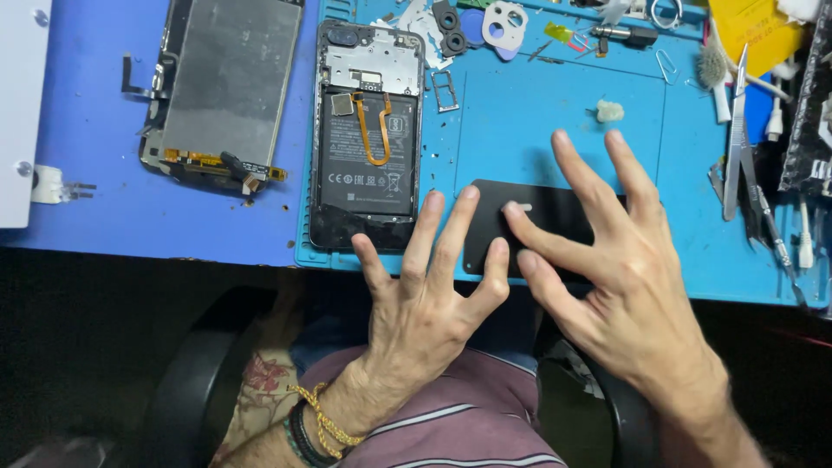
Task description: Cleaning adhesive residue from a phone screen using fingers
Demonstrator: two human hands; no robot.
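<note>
A flat black phone back cover lies on the light blue work mat near its front edge. My left hand rests with spread fingers on the cover's left end. My right hand presses its index finger and thumb on the cover's middle, the other fingers splayed above it. To the left lies an opened phone body with its black battery and an orange flex cable showing. Further left, on the darker blue table, lies a detached screen panel, back side up.
Metal tweezers and a small brush lie at the mat's right side. A camera bezel, a SIM tray and small parts sit along the top. A white wad lies mid-mat. A white box stands far left.
</note>
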